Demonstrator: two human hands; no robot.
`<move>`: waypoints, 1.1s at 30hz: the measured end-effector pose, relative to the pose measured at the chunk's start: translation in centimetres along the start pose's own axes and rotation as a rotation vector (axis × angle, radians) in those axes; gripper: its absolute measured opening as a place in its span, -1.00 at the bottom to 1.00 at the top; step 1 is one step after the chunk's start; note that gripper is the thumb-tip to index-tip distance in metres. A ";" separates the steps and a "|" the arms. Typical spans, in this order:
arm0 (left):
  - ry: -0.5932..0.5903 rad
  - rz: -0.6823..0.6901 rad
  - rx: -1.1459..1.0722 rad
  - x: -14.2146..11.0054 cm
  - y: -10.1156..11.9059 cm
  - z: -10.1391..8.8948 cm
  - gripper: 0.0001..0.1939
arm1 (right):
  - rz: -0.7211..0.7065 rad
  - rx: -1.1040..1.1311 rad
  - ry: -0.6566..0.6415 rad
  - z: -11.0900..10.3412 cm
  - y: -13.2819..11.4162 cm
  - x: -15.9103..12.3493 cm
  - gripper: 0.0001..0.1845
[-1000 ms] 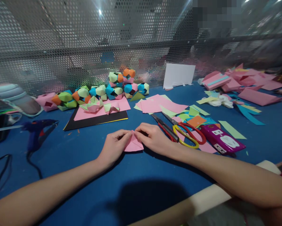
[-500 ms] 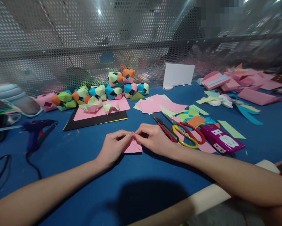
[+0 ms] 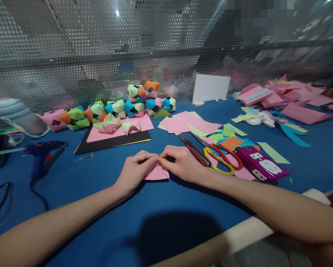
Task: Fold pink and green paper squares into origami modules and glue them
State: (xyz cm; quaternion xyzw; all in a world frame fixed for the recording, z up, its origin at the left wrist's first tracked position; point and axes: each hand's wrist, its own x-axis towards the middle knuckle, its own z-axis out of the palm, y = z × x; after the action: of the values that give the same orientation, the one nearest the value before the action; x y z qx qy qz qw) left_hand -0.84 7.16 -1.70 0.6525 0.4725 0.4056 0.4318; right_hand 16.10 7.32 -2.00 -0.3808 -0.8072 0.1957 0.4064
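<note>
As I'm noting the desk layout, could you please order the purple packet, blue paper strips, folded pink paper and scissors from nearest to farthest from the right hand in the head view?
1. Folded pink paper: in the right hand's fingertips
2. Scissors: just right
3. Purple packet: right, past the scissors
4. Blue paper strips: far right
</note>
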 end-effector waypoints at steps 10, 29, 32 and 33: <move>-0.026 0.076 0.031 0.1 -0.3 -0.2 -0.80 | -0.027 -0.023 -0.041 -0.2 0.1 0.0 -0.79; 0.147 0.037 0.107 0.8 -0.3 -0.8 -0.83 | 0.144 -0.120 -0.166 0.1 -0.4 0.1 -0.81; 0.194 -0.016 0.105 2.0 -0.3 -1.7 -0.79 | 0.106 -0.183 -0.146 -1.0 -0.8 0.4 -0.81; 0.194 -0.007 0.105 2.6 -0.4 -2.1 -0.80 | 0.089 -0.217 -0.141 -1.4 -0.8 0.5 -0.81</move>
State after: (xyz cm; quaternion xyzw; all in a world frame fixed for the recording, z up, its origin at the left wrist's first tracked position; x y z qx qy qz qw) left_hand -2.32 10.10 -1.10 0.6302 0.5348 0.4403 0.3506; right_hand 16.62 7.17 -0.43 -0.4433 -0.8323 0.1515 0.2962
